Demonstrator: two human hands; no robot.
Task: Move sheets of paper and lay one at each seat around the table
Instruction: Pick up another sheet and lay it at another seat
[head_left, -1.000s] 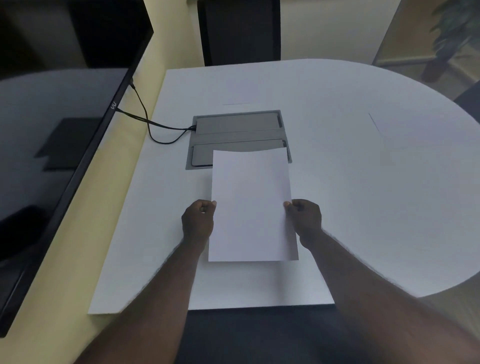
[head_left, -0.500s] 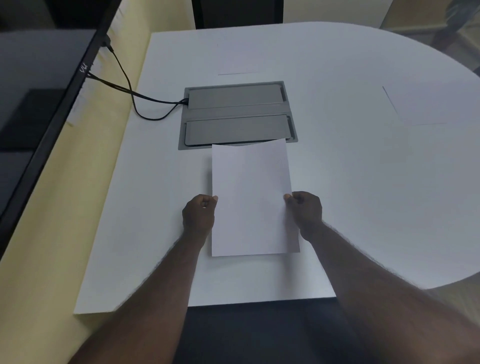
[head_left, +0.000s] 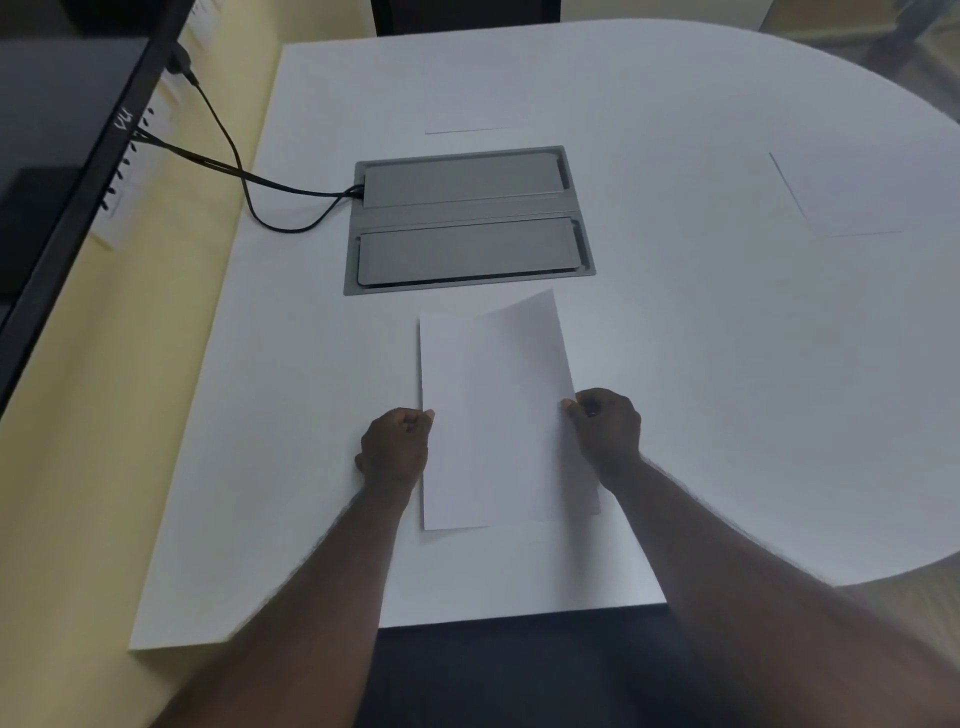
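Observation:
A white sheet of paper (head_left: 493, 415) lies lengthwise in front of me on the white table (head_left: 701, 389), its far right corner curled up a little. My left hand (head_left: 396, 449) pinches the sheet's left edge and my right hand (head_left: 608, 428) pinches its right edge. A second sheet (head_left: 857, 192) lies flat at the table's right side. A third sheet (head_left: 467, 98) lies beyond the grey panel at the far side, barely visible against the tabletop.
A grey cable box (head_left: 467, 221) with two lids is set into the table's middle, just beyond the held sheet. A black cable (head_left: 234, 171) runs from it to a dark screen (head_left: 62, 156) on the left wall. A dark chair back (head_left: 462, 13) stands at the far edge.
The sheet has come down and toward me, off the grey box, onto the tabletop. Both hands keep their pinch on its edges. My view has tilted further down.

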